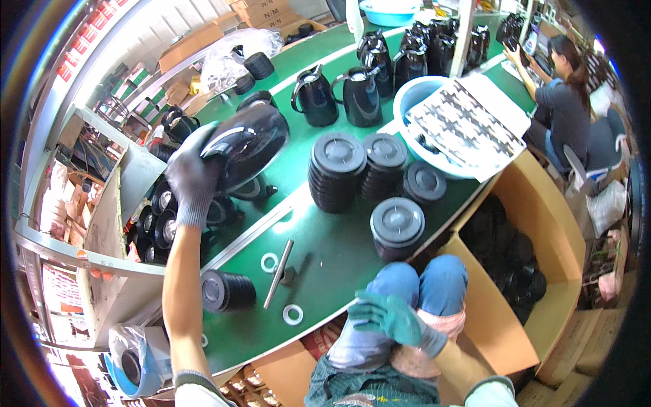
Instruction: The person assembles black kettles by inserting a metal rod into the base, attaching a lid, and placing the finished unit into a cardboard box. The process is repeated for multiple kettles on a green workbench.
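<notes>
My left hand (193,173), in a grey glove, grips a glossy black jug (251,146) tilted on its side over the far left of the green table; motion blurs it a little. In a green glove, my right hand (393,319) rests over my jeans at the front edge, fingers stretched out and holding nothing. Stacks of round black lids (339,152) stand near the table's middle. Closer to me lie a metal rod tool (278,275), white rings (293,314) and a toppled stack of black lids (227,291).
Black jugs with handles (315,98) stand at the back. A light-blue basin (407,102) bears a patterned cloth (468,119). Right of my legs is an open cardboard box (553,224) of black parts. A co-worker (566,102) sits at the far right. More black jugs (163,227) crowd the left.
</notes>
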`<action>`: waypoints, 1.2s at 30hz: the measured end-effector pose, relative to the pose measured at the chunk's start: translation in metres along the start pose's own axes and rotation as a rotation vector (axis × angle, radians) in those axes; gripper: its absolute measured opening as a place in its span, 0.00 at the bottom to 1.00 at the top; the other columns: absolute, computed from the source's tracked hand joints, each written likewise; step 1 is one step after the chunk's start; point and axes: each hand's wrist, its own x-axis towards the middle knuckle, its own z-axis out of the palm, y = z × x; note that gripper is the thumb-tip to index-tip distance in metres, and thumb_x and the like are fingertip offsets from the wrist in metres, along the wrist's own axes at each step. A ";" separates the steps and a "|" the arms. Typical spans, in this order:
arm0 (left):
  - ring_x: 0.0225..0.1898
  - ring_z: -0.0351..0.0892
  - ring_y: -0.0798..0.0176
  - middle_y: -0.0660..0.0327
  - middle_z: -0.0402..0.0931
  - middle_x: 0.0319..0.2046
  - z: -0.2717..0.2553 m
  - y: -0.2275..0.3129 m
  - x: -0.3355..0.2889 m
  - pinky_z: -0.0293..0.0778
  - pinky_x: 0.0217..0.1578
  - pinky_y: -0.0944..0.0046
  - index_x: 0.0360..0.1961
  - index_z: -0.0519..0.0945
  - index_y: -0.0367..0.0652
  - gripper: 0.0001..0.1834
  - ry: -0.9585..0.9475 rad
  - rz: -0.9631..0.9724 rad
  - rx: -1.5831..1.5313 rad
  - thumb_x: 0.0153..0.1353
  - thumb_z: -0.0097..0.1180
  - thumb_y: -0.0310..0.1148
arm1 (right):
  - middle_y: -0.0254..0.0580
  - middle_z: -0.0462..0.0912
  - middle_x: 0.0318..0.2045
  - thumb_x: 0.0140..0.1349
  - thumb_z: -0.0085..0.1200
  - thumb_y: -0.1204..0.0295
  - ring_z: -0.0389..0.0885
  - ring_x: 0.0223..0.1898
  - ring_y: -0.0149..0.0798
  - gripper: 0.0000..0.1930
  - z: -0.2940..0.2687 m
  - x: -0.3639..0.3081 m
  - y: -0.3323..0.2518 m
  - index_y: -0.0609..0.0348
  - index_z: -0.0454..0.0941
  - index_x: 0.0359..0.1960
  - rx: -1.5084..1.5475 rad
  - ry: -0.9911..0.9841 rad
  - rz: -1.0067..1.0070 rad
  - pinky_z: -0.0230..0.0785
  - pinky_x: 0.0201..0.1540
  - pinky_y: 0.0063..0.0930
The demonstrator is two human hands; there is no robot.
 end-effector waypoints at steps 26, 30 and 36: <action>0.53 0.82 0.50 0.57 0.83 0.47 0.136 -0.067 0.092 0.80 0.53 0.52 0.53 0.85 0.56 0.24 -0.182 -0.041 0.245 0.53 0.74 0.39 | 0.59 0.66 0.73 0.79 0.43 0.50 0.67 0.73 0.54 0.40 0.000 0.029 -0.031 0.65 0.48 0.81 0.128 0.116 0.334 0.54 0.78 0.49; 0.50 0.83 0.50 0.59 0.85 0.45 -0.001 -0.038 0.057 0.79 0.51 0.52 0.49 0.87 0.54 0.22 -0.001 0.235 0.045 0.50 0.74 0.35 | 0.52 0.70 0.71 0.75 0.53 0.57 0.71 0.71 0.49 0.37 0.037 0.054 -0.069 0.66 0.57 0.77 -0.279 -0.007 -0.039 0.60 0.75 0.43; 0.45 0.84 0.49 0.59 0.84 0.42 -0.156 0.049 -0.034 0.81 0.46 0.53 0.45 0.87 0.48 0.23 -0.421 0.410 -0.100 0.42 0.74 0.30 | 0.60 0.62 0.74 0.55 0.74 0.59 0.64 0.73 0.65 0.48 0.112 0.109 -0.161 0.57 0.63 0.75 -1.710 0.089 -0.787 0.61 0.72 0.56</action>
